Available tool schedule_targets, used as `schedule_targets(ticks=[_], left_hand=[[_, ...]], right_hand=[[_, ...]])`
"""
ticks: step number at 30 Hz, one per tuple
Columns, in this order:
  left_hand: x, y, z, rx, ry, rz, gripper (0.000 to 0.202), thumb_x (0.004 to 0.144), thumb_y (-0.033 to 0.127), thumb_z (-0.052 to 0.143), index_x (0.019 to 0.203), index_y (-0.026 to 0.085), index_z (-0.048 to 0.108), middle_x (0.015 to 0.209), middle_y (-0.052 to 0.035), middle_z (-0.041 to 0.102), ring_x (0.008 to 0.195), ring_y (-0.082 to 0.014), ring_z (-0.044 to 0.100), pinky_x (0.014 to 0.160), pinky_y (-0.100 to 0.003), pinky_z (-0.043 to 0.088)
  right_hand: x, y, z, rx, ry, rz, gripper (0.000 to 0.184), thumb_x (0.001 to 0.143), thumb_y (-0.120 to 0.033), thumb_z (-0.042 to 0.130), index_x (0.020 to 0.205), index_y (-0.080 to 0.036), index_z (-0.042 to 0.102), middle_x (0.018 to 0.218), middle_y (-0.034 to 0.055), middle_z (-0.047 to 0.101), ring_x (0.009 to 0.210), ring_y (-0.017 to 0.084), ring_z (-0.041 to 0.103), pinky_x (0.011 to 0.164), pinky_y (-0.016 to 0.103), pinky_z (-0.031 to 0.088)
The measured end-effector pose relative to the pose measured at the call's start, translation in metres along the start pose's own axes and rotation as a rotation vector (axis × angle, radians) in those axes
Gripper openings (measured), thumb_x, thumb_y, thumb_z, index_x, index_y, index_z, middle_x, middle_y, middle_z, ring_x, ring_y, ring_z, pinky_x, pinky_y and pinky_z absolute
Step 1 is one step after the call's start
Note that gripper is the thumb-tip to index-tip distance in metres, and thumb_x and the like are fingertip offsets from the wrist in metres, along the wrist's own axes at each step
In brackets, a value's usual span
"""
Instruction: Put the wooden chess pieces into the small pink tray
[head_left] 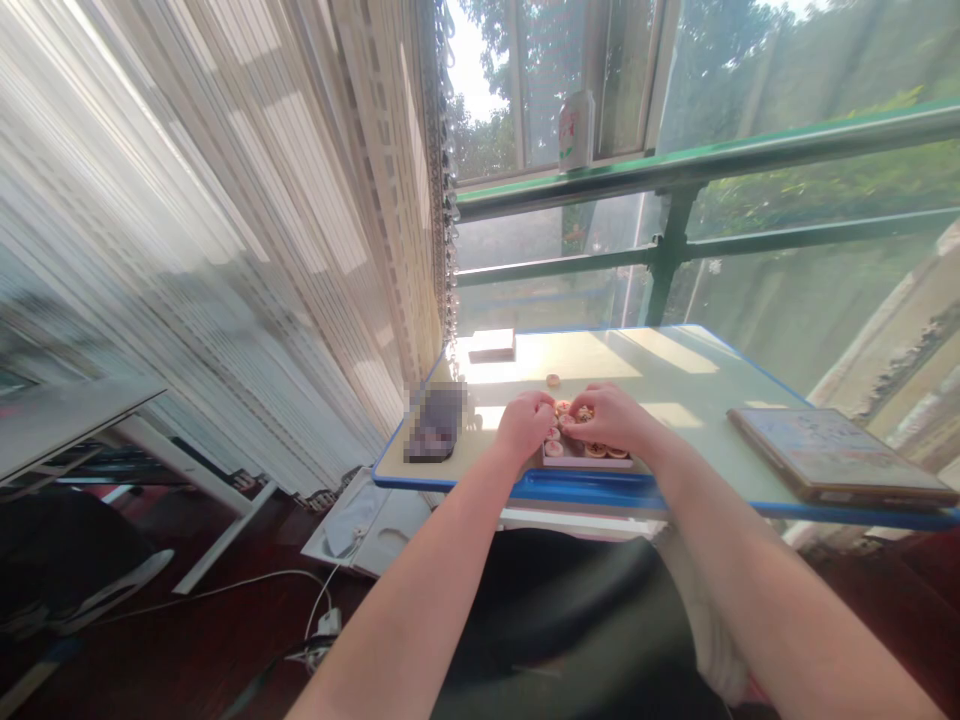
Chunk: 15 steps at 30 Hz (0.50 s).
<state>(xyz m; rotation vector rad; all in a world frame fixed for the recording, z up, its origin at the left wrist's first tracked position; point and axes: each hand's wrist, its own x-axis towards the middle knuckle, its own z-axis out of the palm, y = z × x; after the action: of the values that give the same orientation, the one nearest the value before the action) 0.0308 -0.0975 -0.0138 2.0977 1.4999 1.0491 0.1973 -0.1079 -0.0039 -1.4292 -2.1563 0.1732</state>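
A shallow pale box (pixel 585 463) near the table's front edge holds several round Chinese chess pieces (pixel 553 449) with red or dark markings. My left hand (pixel 523 428) is at the box's left side, its fingers bent together over the rim; what they grip, if anything, is hidden. From the right, my right hand (pixel 616 418) reaches over the box. Its thumb and fingers curl around a piece (pixel 584 412) among the others. Just beyond the box, a single round piece (pixel 553 381) lies on the tabletop.
The cream table (pixel 660 385) has a blue edge. A blurred dark object (pixel 435 425) lies left, a small white box (pixel 492 345) at the back, a flat brown-edged case (pixel 840 455) right. A can (pixel 576 132) stands on the green window rail. A curtain (pixel 337 250) hangs left.
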Motion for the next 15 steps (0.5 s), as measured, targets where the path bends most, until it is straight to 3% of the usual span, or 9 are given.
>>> schedule_targets(ticks=[6,15], left_hand=[[0.0012,-0.0042,0.0028,-0.081,-0.034,0.058,0.031,0.077,0.015,0.044,0.095,0.019,0.068,0.105,-0.0041,0.067,0.104,-0.0165,0.059,0.096,-0.031,0.045],[0.0009,-0.0062,0.0036,-0.06,-0.007,0.021,0.031,0.081,0.016,0.041,0.093,0.021,0.069,0.103,-0.0035,0.068,0.102,-0.0179,0.06,0.097,-0.033,0.046]], right_hand=[[-0.0006,0.0012,0.0008,0.013,0.017,0.016,0.023,0.065,-0.042,0.064,0.074,-0.022,0.073,0.073,0.0053,0.06,0.079,0.022,0.056,0.073,0.031,0.041],[-0.0014,0.0051,0.0006,0.041,0.01,-0.002,0.025,0.065,-0.045,0.064,0.071,-0.022,0.072,0.07,0.0039,0.062,0.076,0.021,0.057,0.068,0.03,0.041]])
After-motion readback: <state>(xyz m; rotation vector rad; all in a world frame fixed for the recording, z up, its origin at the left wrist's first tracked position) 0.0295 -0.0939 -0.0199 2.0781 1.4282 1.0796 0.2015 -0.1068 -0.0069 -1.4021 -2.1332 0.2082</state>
